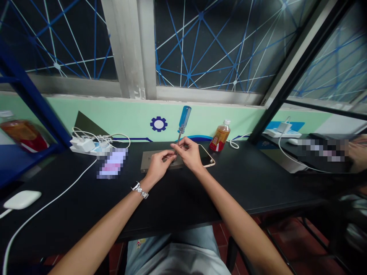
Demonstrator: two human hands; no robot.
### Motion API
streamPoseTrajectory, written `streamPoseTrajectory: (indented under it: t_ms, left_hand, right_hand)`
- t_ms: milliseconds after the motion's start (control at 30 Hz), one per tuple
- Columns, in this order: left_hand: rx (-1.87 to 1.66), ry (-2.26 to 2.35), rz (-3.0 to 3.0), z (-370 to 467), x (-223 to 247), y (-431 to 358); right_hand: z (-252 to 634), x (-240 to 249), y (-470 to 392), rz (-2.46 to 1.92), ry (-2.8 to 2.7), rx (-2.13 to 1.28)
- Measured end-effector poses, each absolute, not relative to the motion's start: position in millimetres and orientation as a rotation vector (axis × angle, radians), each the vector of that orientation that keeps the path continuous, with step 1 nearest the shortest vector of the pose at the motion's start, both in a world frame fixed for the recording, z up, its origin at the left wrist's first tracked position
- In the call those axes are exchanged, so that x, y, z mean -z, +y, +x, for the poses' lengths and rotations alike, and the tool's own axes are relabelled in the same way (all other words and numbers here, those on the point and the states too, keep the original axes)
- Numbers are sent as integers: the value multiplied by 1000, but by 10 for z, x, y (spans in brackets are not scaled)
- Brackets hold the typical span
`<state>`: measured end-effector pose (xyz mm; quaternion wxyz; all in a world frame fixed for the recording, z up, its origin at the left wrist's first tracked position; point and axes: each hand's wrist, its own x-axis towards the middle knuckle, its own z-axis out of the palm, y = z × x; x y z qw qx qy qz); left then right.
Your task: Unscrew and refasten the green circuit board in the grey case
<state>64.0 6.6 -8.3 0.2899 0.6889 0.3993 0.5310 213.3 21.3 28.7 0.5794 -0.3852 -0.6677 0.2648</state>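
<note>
A screwdriver (185, 118) with a clear blue handle stands nearly upright, its handle at the top leaning slightly right. My right hand (189, 154) is closed around its thin shaft, below the handle. Close beside the shaft's lower end, my left hand (160, 162) is pinched, thumb and forefinger together. Whatever lies between those fingertips is too small to make out. Beneath both hands lies a flat grey-brown case (146, 160), partly covered by them. The screwdriver's tip is hidden by my fingers.
On the black table (177, 202), a phone (207, 156) lies right of the case, near a drink bottle (220, 135). A blurred-out phone-like thing (112, 163), a power strip (91, 147) with cables and a white charger (23, 199) are leftward. Another person's hand (359, 151) shows far right.
</note>
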Motion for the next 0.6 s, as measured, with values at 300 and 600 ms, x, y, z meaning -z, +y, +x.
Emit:
streamPoseTrajectory:
  t_ms: [300,600]
  left_hand:
    - [-1373,1049,1791,636,77,67]
    - [-1339,1073,1820,624,124,75]
  right_hand:
    - [2131,-311,173,-857,-1585,-595]
    - [2150,-235,203,-919,-1650,-572]
